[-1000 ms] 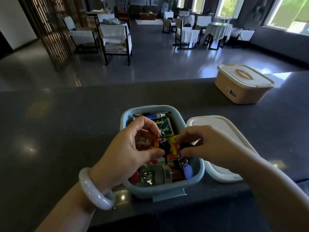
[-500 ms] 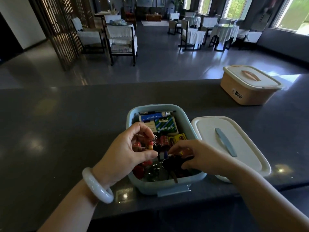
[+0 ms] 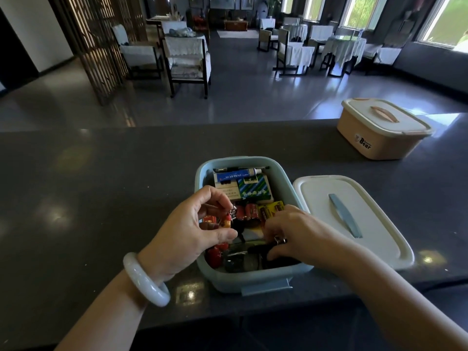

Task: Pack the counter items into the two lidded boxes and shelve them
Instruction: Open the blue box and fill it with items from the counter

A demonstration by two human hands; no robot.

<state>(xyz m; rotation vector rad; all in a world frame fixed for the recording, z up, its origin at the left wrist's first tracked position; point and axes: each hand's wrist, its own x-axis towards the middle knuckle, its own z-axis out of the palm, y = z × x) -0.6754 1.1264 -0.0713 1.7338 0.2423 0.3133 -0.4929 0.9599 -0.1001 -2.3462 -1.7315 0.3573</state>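
Note:
An open pale blue box (image 3: pixel 202 173) stands on the dark counter (image 3: pixel 101 186) in front of me, holding small packets, batteries, a tube and jars. My left hand (image 3: pixel 195 229) hovers over its left side, pinching a key ring with a small charm (image 3: pixel 229 219). My right hand (image 3: pixel 296 234) reaches into the box's near right corner and presses on a dark object (image 3: pixel 278 262) there. The box's white lid (image 3: pixel 354 219) with a blue handle lies flat just right of it. A tan box (image 3: pixel 379 133) with its lid on sits at the far right.
The counter's near edge runs just below the blue box. Beyond the counter is a dining room with chairs (image 3: pixel 187 59) and covered tables (image 3: pixel 342 49). A white bangle (image 3: pixel 144 279) is on my left wrist.
My right hand has dropped from above the box into its near right corner with the dark object. The left hand stays over the left side holding the key ring.

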